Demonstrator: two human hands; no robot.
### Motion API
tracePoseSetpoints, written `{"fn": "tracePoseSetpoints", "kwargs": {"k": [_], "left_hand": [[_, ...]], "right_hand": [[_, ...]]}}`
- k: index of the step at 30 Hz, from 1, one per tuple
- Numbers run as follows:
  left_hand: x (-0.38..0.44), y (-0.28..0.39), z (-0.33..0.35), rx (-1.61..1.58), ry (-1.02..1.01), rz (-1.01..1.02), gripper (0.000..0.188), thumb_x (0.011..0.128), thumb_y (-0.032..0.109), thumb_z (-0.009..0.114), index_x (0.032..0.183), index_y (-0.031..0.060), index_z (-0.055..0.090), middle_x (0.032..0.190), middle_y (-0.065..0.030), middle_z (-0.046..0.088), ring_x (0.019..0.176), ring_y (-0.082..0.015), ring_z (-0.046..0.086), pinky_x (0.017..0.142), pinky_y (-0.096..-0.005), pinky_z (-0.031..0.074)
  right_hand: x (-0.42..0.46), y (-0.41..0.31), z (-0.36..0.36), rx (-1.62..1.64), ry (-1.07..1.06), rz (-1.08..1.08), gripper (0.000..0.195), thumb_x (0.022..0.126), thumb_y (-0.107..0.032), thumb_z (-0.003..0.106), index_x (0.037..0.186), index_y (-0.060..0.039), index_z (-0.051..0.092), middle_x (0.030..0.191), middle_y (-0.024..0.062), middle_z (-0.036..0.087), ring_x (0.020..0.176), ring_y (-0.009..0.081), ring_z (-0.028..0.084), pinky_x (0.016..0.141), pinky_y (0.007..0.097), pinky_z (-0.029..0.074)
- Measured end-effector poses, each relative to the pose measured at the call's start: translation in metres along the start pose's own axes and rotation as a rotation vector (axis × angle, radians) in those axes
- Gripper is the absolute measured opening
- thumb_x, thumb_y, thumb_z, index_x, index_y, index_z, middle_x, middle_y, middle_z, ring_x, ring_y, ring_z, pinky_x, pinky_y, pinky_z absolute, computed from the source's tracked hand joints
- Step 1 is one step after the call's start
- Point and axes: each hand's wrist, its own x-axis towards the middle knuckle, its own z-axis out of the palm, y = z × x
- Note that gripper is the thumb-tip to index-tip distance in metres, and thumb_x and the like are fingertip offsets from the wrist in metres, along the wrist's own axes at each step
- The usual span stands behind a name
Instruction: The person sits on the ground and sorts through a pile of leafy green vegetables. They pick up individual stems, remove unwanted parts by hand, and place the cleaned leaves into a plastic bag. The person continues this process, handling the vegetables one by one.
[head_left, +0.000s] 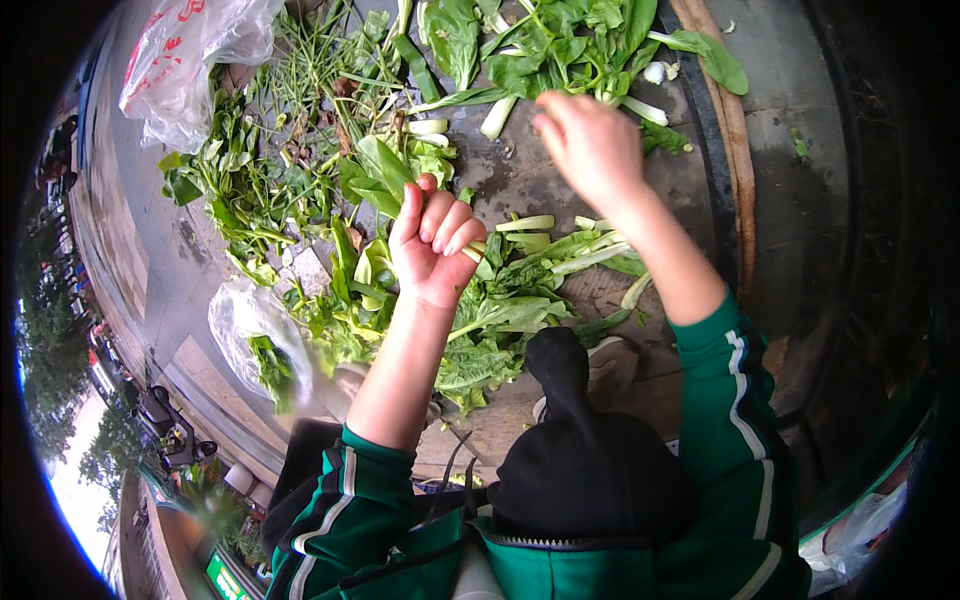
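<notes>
My left hand (435, 247) is closed around a green leafy vegetable (380, 176). Its leaves stick out past the thumb, and the pale stem end shows below the little finger. Further out on the right, my right hand (596, 146) is slightly blurred, with its fingers curled and the palm turned away. Whether anything sits between those fingers is hidden. Just beyond it lies a pile of broad-leaf greens (559, 56) with white stalks. Leafy lettuce-like greens (517, 307) spread over the ground below my hands.
Loose stems and leaves (247, 172) lie heaped to the left. A clear plastic bag with red print (199, 67) is at the upper left, and another clear bag (251, 330) lies lower down. A long brown strip (739, 165) runs along the right. A shoe (611, 367) shows near my knees.
</notes>
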Motion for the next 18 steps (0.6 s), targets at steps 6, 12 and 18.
{"fn": "tracePoseSetpoints", "kwargs": {"k": [6,12,18], "left_hand": [[0.0,-0.017,-0.005,0.018,0.062,-0.079,0.019,0.09,0.022,0.047,0.09,0.0053,0.056,0.051,0.0051,0.031,0.043,-0.0062,0.028,0.042,-0.0196,0.027],[0.003,-0.023,-0.011,0.067,0.104,-0.121,0.016,0.092,0.021,0.044,0.089,0.0076,0.053,0.054,0.0043,0.03,0.048,-0.0068,0.027,0.046,-0.0199,0.026],[0.003,-0.032,-0.012,0.087,0.122,-0.131,0.014,0.09,0.02,0.046,0.09,0.0067,0.053,0.055,0.0045,0.031,0.049,-0.0065,0.028,0.047,-0.0194,0.028]], "right_hand": [[0.009,0.025,0.0,-0.088,0.13,0.081,0.02,0.079,-0.025,0.06,0.084,-0.0059,0.056,0.068,0.0106,0.06,0.056,0.0266,0.059,0.049,0.0349,0.046],[-0.022,0.022,0.009,0.347,0.311,0.157,0.019,0.077,-0.021,0.064,0.076,-0.0032,0.057,0.062,0.0097,0.059,0.048,0.0214,0.056,0.046,0.0302,0.045],[0.004,0.03,0.025,0.926,0.27,0.584,0.031,0.079,-0.023,0.064,0.094,0.002,0.057,0.062,0.0055,0.062,0.045,0.0084,0.053,0.041,0.0223,0.042]]}}
